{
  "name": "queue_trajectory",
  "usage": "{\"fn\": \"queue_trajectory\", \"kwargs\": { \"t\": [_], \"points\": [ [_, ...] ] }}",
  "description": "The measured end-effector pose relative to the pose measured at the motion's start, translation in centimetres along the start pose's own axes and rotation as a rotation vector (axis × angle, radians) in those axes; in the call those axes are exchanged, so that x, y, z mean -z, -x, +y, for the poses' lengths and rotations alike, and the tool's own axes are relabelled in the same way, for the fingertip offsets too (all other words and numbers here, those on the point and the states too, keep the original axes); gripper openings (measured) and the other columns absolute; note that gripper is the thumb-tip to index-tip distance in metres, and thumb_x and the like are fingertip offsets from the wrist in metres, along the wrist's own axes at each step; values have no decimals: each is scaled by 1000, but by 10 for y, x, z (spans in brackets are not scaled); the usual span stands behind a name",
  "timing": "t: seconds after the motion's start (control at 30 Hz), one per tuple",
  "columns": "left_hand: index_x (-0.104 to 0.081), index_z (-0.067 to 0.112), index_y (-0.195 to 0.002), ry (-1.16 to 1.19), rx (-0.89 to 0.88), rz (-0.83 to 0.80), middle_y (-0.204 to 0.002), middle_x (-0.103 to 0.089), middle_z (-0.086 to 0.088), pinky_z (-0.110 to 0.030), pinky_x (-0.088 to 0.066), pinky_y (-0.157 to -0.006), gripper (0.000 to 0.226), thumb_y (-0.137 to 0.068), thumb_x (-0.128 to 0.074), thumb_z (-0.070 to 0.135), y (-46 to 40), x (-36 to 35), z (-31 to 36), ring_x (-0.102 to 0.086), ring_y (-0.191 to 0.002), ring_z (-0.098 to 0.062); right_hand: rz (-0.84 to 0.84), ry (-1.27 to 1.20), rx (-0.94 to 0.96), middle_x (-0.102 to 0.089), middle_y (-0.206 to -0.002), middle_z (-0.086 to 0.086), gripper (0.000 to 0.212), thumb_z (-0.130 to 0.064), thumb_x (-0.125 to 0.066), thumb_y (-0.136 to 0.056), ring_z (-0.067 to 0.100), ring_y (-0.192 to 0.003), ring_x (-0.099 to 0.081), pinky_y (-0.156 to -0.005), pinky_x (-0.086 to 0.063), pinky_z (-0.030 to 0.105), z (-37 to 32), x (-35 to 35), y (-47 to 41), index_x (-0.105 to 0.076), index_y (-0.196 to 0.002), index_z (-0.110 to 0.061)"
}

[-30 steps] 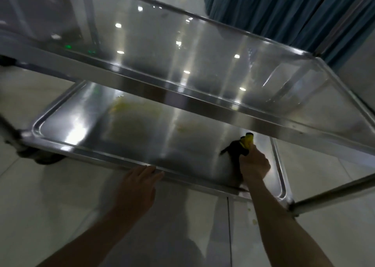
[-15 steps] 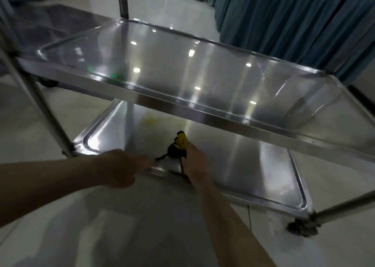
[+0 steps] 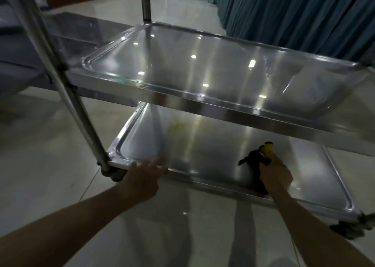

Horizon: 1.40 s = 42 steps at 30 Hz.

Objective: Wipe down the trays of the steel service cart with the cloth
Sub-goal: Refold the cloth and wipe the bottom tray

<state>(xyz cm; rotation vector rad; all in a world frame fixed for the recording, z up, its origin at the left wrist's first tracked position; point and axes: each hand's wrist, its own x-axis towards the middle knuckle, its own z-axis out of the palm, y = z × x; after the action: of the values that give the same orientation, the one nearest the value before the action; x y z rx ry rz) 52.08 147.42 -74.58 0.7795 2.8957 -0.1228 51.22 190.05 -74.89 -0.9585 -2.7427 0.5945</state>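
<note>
The steel service cart fills the view with two trays. The middle tray [image 3: 203, 72] is shiny and bare. Beneath it, the bottom tray [image 3: 213, 145] carries a yellowish smear [image 3: 178, 125] near its far left part. My right hand [image 3: 276, 175] presses a dark and yellow cloth [image 3: 258, 157] onto the bottom tray near its front edge, right of centre. Fingers spread, my left hand [image 3: 142, 179] rests on the front rim of the bottom tray, close to the left corner.
A steel upright post [image 3: 67, 88] rises at the cart's front left corner, with a caster [image 3: 113, 174] under it. Another caster [image 3: 349, 229] sits at the front right. Blue-green curtains [image 3: 294, 13] hang at the back right. Pale tiled floor surrounds the cart.
My right hand has slid the cloth from the tray's left front back toward the right. The view has lifted, showing more of the middle tray and the left post.
</note>
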Motion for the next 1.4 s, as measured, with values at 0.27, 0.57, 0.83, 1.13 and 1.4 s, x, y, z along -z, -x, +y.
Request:
{"fn": "queue_trajectory", "kwargs": {
  "t": [0.27,0.57,0.83,1.13,1.4],
  "points": [
    [-74,36,-117,103,56,163,-130,-66,-8,-48,-54,-86,55,-63,-65,26,3,-23,-11,-68,-87,-33,-118,22,305,-67,-130,8,65,-46,-56,-94,35,-105,-67,-90,-50,34,-140,-66,54,-36,-155,-37],
    [-69,24,-112,240,102,419,-115,-62,-2,-41,-47,-88,36,-82,-50,19,12,-40,-11,-63,-95,-24,-163,29,850,-68,-130,6,66,-17,-74,-83,34,-106,-64,-88,-51,43,-257,-120,143,-52,-145,-23],
    [-69,26,-111,228,122,429,-103,-63,2,-43,-49,-87,39,-76,-52,20,13,-35,-10,-66,-90,-25,-109,93,554,-61,-139,11,66,-16,-67,-86,35,-122,-58,-101,-48,43,-156,-82,69,-50,-149,-23],
    [-69,23,-118,340,126,458,-112,-64,0,-40,-49,-94,42,-79,-53,20,16,-44,-13,-66,-97,-25,0,103,107,-63,-113,20,54,-19,-65,-84,43,-100,-62,-85,-55,53,-56,-42,19,-46,-134,-14],
    [-75,27,-100,421,155,611,-96,-64,8,-21,-46,-67,32,-79,-51,28,17,-39,-14,-63,-87,-15,-87,44,247,-65,-126,15,59,-23,-62,-90,40,-110,-63,-93,-53,49,-166,-91,21,-44,-146,-24]
  ]
}}
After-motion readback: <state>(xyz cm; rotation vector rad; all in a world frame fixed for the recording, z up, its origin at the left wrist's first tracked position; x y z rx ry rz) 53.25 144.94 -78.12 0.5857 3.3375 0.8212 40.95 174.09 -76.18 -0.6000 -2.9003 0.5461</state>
